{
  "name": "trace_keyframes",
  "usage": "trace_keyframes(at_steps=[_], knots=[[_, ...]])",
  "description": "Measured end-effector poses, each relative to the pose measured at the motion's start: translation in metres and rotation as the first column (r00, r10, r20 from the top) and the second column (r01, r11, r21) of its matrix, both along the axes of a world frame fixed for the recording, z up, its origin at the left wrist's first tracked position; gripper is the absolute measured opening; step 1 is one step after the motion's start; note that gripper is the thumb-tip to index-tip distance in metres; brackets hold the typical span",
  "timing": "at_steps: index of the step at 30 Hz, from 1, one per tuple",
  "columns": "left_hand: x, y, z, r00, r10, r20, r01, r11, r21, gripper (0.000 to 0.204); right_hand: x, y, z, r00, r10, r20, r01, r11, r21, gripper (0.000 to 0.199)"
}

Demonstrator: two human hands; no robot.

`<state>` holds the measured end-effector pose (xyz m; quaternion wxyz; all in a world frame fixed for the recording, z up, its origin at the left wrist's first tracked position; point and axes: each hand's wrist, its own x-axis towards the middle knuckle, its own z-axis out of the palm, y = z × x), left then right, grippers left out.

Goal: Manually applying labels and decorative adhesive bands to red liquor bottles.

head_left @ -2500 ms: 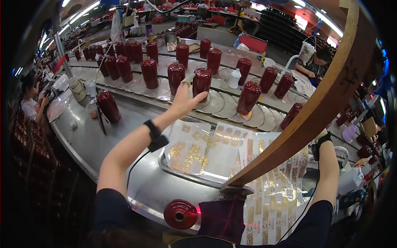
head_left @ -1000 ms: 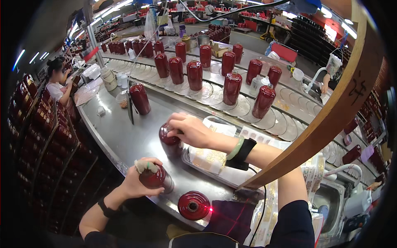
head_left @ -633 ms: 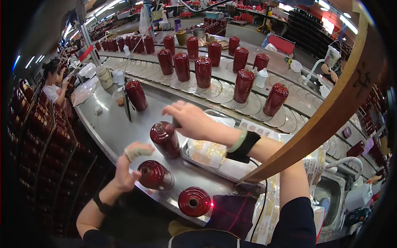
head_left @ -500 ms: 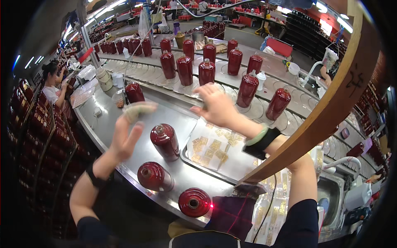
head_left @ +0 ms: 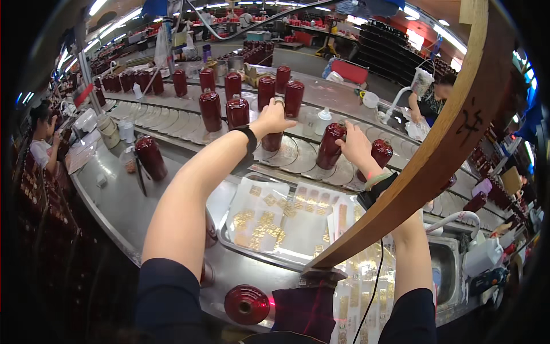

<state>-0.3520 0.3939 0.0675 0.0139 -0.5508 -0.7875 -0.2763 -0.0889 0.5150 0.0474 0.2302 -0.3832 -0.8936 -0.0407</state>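
Note:
My left hand (head_left: 271, 120) is closed around the upper part of a glossy dark red glass bottle (head_left: 272, 143) on the conveyor; its lower body shows below my fingers. Farther right, the fingers of my right hand (head_left: 357, 147) grip the shoulder of another dark red bottle (head_left: 328, 152), also on the conveyor. Nearer me lies a metal tray (head_left: 260, 253) bearing white sheets and several gold stickers (head_left: 265, 226). By the bench's near edge stands a red bottle (head_left: 246, 305) with a red laser line beside it. My left arm partly hides two more bottles.
A slanting wooden post (head_left: 424, 178) rises in front of my right forearm. Several red bottles (head_left: 210, 112) ride the conveyor, and one bottle (head_left: 151, 157) stands at bench left. A sink (head_left: 444, 266) is at right. Two other people sit at far left and far right.
Both hands have reached forward to the conveyor and taken hold of bottles. My left hand moved right, across the bench, from above the near bottles. The whole view has shifted.

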Motion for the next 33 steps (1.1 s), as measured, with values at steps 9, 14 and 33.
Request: trace_keyframes(at_steps=[9, 14, 33], knots=[[0.026, 0.041, -0.021, 0.977, 0.211, 0.023, -0.209, 0.975, -0.073, 0.099, 0.031, 0.004, 0.011, 0.998, -0.057, -0.028, 0.054, 0.994, -0.097, 0.065], [0.066, 0.059, -0.041, 0.989, 0.1, 0.112, -0.107, 0.992, 0.059, 0.094, 0.039, 0.021, 0.018, 0.957, -0.245, 0.157, 0.258, 0.964, -0.071, 0.075], [0.07, -0.151, 0.124, 0.959, -0.167, 0.23, 0.158, 0.986, 0.057, 0.079, 0.079, -0.064, 0.049, 0.987, 0.157, 0.023, -0.156, 0.986, -0.056, 0.056]])
